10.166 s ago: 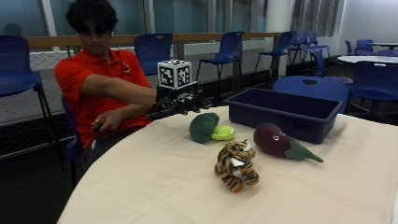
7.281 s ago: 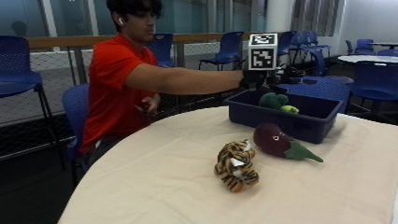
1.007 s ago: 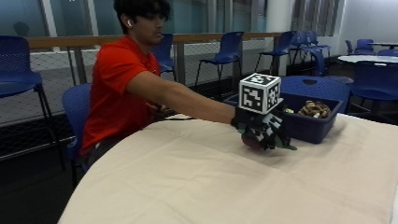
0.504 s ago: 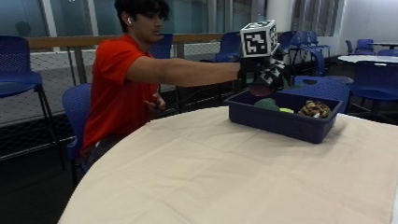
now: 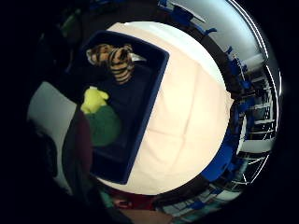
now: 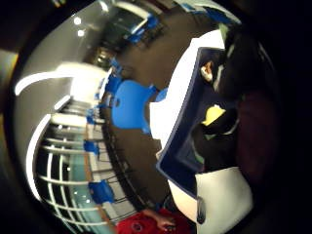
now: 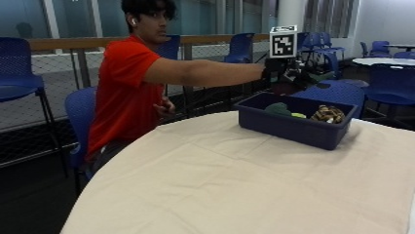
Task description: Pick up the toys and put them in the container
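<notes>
One round table (image 7: 227, 185) under a cream cloth fills most of the outside view, with a person in a red shirt (image 7: 123, 92) seated at its far left edge on a blue chair (image 7: 78, 112). Their right arm stretches straight out at shoulder height toward the far side of the table.

Next in size is the dark blue container (image 7: 295, 129), a rectangular bin standing on the cloth near the table's far edge. Two toys lie inside it: a green plush toy (image 7: 277, 108) with a yellow part at the end nearer the person, and a striped tiger (image 7: 327, 113) at the other end. The little finger side palm view looks down into the same bin (image 5: 154, 88); there the tiger (image 5: 117, 58) lies at one end and the green toy (image 5: 103, 125), its yellow part (image 5: 93, 100) pointing toward the tiger, sits well apart from it toward the other end.

Smaller again, the gloved right hand (image 7: 285, 72) hangs in the air above the container's far rim, holding the third toy, a dark maroon plush bird (image 7: 305, 78) whose green tail pokes out to the side. The fingers are curled round the toy's body. In both palm views a dark maroon mass (image 5: 81, 144) (image 6: 253, 126) sits close against the palm, over the bin and not touching the toys below.

The bare left hand (image 7: 165, 105) is raised in front of the person's chest, off the table.
</notes>
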### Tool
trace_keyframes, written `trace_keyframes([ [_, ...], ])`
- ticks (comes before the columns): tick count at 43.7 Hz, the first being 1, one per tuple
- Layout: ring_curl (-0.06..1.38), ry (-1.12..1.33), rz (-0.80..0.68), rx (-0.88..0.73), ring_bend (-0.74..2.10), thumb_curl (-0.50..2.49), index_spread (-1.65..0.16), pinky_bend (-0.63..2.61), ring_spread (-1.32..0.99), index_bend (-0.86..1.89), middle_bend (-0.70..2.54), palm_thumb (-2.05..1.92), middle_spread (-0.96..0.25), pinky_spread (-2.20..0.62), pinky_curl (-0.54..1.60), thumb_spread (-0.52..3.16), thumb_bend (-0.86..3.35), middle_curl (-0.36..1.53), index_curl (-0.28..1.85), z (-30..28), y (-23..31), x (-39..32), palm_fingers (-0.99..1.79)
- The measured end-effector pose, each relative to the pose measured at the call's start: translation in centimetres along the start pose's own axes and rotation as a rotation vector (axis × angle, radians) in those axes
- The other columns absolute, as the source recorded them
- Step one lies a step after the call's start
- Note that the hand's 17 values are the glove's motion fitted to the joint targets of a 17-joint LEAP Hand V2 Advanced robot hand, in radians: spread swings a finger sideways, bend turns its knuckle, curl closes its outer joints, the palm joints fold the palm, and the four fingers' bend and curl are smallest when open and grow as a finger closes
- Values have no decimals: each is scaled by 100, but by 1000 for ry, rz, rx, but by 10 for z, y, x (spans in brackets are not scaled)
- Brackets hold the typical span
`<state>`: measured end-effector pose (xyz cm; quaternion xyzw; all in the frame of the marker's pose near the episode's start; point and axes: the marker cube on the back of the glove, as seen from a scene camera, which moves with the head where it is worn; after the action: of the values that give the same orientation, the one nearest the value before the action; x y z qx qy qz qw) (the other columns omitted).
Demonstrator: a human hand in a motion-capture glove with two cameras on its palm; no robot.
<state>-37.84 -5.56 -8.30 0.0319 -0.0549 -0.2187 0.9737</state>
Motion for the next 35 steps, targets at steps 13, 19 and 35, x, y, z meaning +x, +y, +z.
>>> trace_keyframes([
  [13, 34, -76, 63, -132, 24, 72, -42, 118, -12, 12, 13, 8, -12, -10, 47, 112, -8, 28, 63, 24, 1, 26, -23],
  [19, 29, -61, 85, -125, 16, 61, -42, 114, -2, 15, 13, -4, -9, 0, 44, 118, -6, 26, 57, 26, 11, 59, -20],
  [35, 25, 24, 246, -126, 15, 40, -40, 108, 7, 16, 13, -8, -7, 10, 39, 120, -6, 24, 47, 37, 61, 166, -18],
])
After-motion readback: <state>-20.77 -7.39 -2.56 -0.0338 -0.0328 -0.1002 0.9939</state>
